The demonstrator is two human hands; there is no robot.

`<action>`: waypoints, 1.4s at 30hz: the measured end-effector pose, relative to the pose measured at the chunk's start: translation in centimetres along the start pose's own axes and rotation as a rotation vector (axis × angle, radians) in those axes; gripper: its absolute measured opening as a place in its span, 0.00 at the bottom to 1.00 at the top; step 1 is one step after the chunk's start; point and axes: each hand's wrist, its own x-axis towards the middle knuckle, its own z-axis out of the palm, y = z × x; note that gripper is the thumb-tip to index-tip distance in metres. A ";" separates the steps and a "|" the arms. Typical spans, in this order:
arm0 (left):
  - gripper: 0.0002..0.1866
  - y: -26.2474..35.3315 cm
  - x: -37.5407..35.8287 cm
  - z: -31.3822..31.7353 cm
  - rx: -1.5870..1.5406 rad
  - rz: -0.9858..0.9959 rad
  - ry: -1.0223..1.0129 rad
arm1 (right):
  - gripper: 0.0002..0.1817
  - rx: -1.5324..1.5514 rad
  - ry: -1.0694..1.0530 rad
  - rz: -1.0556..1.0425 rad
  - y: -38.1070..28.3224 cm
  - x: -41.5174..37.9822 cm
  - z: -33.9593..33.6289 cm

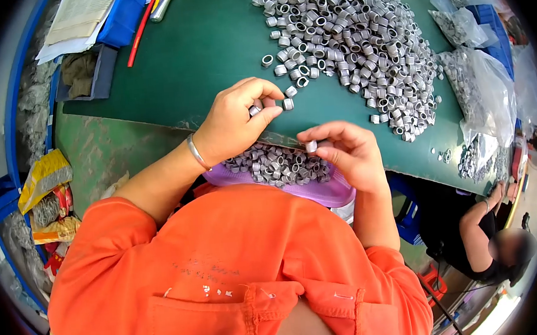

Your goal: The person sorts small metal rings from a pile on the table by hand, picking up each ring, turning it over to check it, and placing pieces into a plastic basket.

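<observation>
Short grey metal rings lie in a large heap (359, 43) on the green table. My left hand (231, 120) is over the table's near edge, fingers curled round a metal ring (254, 110) that shows between thumb and palm. Its thumb and forefinger tips come close to a loose ring (288, 104) on the tabletop. My right hand (355, 158) pinches another ring (311, 146) between thumb and forefinger, above the near edge. Below both hands, a purple basin (323, 195) in front of my body holds many more rings, partly hidden by my left forearm.
Clear plastic bags (481, 90) of parts line the table's right side. A red pen (139, 33), papers (80, 15) and a grey bin (105, 73) with a cloth are at the upper left. Another person (466, 234) in black sits at the right. Blue shelving (10, 123) stands left.
</observation>
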 end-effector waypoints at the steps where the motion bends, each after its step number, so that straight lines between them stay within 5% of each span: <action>1: 0.08 -0.2 -0.1 -0.1 0.013 0.008 0.030 | 0.14 -0.264 -0.031 -0.139 0.0 0.3 -0.1; 3: 0.08 -0.5 -0.1 -0.2 0.027 0.016 0.059 | 0.16 -0.525 -0.062 -0.280 -0.1 1.2 0.2; 5: 0.06 -0.8 -0.1 -0.2 0.056 0.005 0.086 | 0.15 -0.846 0.122 -0.419 -0.2 2.5 1.4; 10: 0.05 -1.0 0.0 0.0 0.073 0.031 0.146 | 0.11 -1.077 0.271 -0.549 1.4 5.2 2.8; 12: 0.05 -1.0 -0.2 -0.2 0.065 0.016 0.146 | 0.13 -0.872 0.260 -0.500 1.6 4.9 2.0; 14: 0.04 -1.2 -0.3 0.0 0.055 0.018 0.161 | 0.09 -0.277 0.264 -0.089 1.3 3.9 1.8; 20: 0.04 -1.3 -0.1 0.3 0.078 0.042 0.178 | 0.09 0.571 0.111 0.064 0.9 2.7 0.0; 28: 0.04 -1.1 -0.1 0.2 0.093 0.039 0.171 | 0.06 0.726 0.025 0.067 1.3 2.4 -0.2; 31: 0.04 -1.2 -0.2 0.3 0.083 0.039 0.176 | 0.05 0.620 0.051 -0.001 0.9 1.9 0.5; 34: 0.04 -1.2 -0.2 0.2 0.064 0.035 0.182 | 0.07 -0.111 0.068 -0.041 0.0 0.8 1.4; 36: 0.04 -1.4 -0.2 0.3 0.043 0.072 0.201 | 0.11 -0.627 -0.064 -0.344 -0.4 1.3 1.1; 38: 0.04 -1.3 -0.3 0.3 0.050 0.058 0.205 | 0.15 -0.696 -0.054 -0.365 0.0 2.1 1.0; 42: 0.04 -1.3 -0.3 0.4 0.051 0.060 0.217 | 0.14 -1.040 0.279 -0.576 1.1 5.6 2.1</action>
